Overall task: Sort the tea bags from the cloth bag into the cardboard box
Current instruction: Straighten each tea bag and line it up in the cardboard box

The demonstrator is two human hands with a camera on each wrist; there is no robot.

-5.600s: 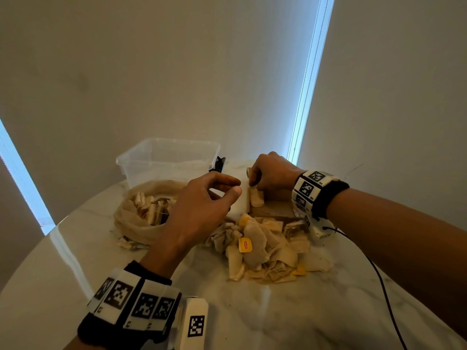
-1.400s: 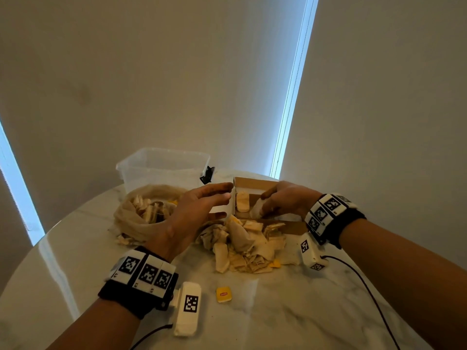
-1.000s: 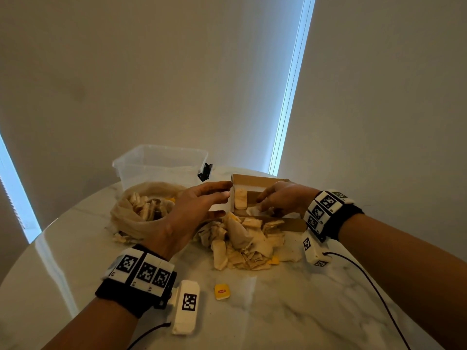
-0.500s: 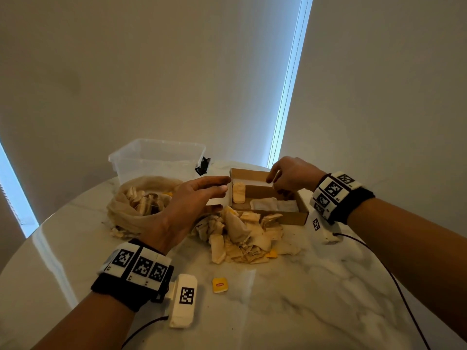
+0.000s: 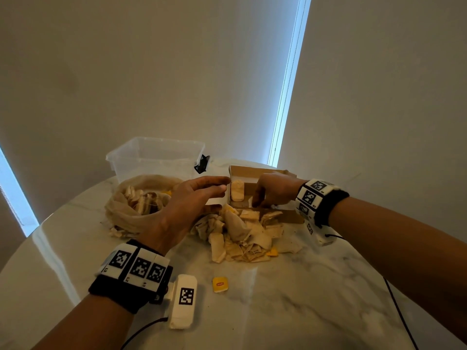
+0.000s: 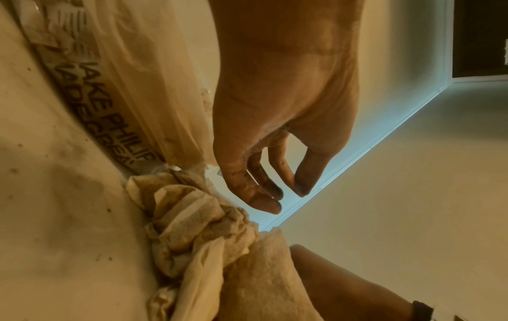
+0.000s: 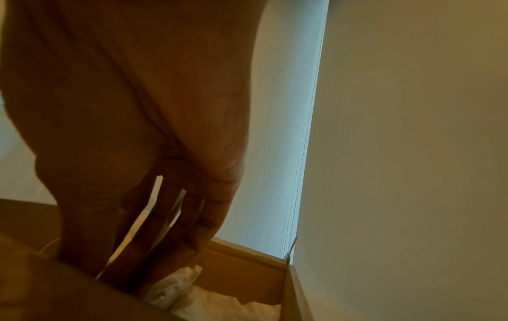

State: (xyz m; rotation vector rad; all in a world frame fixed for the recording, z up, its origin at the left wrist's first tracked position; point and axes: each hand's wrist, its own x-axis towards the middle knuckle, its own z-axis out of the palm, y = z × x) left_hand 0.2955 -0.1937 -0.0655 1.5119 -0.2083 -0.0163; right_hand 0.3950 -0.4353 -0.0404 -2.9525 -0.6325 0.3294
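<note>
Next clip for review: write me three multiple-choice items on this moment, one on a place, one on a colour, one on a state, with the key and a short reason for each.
1. Where does the person's right hand reach?
A. Into the brown cardboard box
B. Into the clear plastic tub
C. Onto the small loose tag

2. What colour is the small loose tag lying alone on the white marble table?
A. Blue
B. Yellow
C. Black

3. How is the person's left hand?
A. Clenched round the beige cloth bag
B. Pinching a tea bag
C. Fingers extended, holding nothing

Key: 1 A, its fingers point down inside the box walls; 2 B, it is yellow with a red mark; 3 C, the left wrist view shows straight, empty fingers.
</note>
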